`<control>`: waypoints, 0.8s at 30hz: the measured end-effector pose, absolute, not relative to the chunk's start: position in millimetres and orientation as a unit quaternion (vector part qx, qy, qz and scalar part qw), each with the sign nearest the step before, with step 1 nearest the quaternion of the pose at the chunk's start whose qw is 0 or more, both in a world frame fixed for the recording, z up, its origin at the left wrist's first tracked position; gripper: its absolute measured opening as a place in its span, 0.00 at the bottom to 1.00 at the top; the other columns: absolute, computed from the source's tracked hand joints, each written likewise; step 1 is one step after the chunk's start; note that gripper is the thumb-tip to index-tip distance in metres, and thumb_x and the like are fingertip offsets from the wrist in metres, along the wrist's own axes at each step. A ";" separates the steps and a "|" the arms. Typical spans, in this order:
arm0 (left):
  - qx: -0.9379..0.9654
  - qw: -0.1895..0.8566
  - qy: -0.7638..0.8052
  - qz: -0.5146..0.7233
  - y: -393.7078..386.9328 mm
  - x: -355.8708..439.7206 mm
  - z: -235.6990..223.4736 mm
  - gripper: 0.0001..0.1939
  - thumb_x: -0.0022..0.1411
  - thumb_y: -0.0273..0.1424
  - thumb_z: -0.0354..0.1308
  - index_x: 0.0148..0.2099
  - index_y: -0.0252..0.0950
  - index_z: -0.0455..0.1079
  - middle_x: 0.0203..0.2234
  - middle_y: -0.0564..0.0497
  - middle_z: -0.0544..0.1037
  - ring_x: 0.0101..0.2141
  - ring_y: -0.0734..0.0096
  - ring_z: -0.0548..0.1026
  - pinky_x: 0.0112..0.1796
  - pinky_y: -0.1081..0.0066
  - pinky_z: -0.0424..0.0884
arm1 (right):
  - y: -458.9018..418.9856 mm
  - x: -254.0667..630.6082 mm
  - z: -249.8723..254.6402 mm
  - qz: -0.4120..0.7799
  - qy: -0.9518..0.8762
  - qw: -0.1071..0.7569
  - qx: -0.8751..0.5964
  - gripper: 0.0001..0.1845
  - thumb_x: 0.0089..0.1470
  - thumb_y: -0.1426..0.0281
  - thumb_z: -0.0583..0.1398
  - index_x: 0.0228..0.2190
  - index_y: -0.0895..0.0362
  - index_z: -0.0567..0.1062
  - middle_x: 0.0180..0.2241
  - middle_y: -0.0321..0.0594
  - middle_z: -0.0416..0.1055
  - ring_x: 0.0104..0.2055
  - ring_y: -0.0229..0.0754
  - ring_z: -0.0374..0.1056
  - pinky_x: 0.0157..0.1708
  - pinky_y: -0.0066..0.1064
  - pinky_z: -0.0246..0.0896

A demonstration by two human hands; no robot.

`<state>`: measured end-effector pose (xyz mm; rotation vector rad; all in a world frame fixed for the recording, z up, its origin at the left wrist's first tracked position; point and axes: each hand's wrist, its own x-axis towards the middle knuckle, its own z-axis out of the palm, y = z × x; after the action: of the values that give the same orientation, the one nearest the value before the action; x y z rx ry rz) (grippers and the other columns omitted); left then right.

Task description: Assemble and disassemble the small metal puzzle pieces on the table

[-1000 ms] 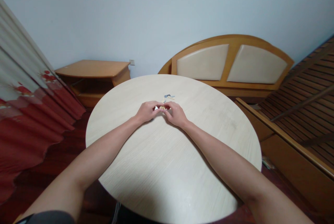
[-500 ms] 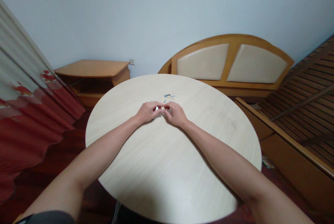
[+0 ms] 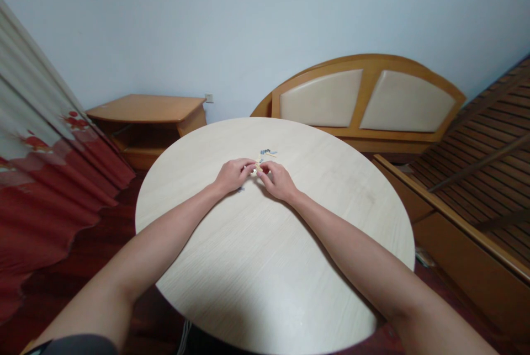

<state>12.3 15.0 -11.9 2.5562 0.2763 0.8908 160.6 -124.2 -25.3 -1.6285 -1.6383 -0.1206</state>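
Both my hands meet over the middle of the round table (image 3: pixel 285 266). My right hand (image 3: pixel 278 180) pinches a small pale-yellow piece (image 3: pixel 259 168) between thumb and fingers; its exact kind is too small to make out. The fingers of my left hand (image 3: pixel 232 174) are closed, with their tips at the left side of the same piece. Just beyond the fingertips lie several small grey-blue and cream pieces (image 3: pixel 265 152), one of them a thin stick (image 3: pixel 271 155). A small grey piece (image 3: pixel 241 189) shows beside the underside of my left hand, partly covered by it.
A wooden cabinet (image 3: pixel 149 107) stands against the wall at the back left. Behind the table is a headboard (image 3: pixel 356 98) with padded panels, and a slatted bed frame (image 3: pixel 476 150) lies to the right. A red and white curtain (image 3: pixel 45 178) hangs at the left.
My left fingers have shifted slightly and no longer form the wide loop with the right hand. More of the yellow piece shows, and the grey piece below my left hand has come into view.
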 end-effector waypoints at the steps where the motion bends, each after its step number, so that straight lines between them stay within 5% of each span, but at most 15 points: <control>1: 0.919 0.210 0.101 0.318 15.7 12.6 -12.4 0.15 0.72 0.35 0.52 0.48 0.38 0.79 0.41 0.47 0.84 0.42 0.63 0.81 0.47 0.66 0.74 | -124.0 160.9 -25.4 -0.044 -0.650 0.401 -0.645 0.13 0.67 0.62 0.55 0.42 0.56 0.75 0.38 0.44 0.76 0.39 0.44 0.69 0.43 0.35 0.62; 13: 0.914 0.226 0.077 0.327 13.9 11.1 -10.8 0.15 0.69 0.37 0.57 0.53 0.36 0.77 0.43 0.45 0.83 0.39 0.65 0.80 0.43 0.67 0.75 | -123.4 162.5 -26.4 -0.047 -0.640 0.396 -0.656 0.17 0.69 0.59 0.53 0.44 0.57 0.75 0.39 0.45 0.77 0.39 0.45 0.70 0.42 0.34 0.61; 24: 0.923 0.212 0.087 0.310 13.8 10.1 -10.5 0.12 0.70 0.35 0.56 0.46 0.38 0.79 0.40 0.47 0.84 0.38 0.65 0.80 0.41 0.68 0.73 | -124.1 161.7 -24.9 -0.067 -0.636 0.417 -0.646 0.16 0.67 0.57 0.55 0.39 0.55 0.76 0.35 0.43 0.77 0.37 0.44 0.70 0.41 0.34 0.60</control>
<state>10.1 13.8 -10.5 2.5628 0.2422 0.8608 161.7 -124.1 -24.9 -1.6218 -1.5957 -0.1681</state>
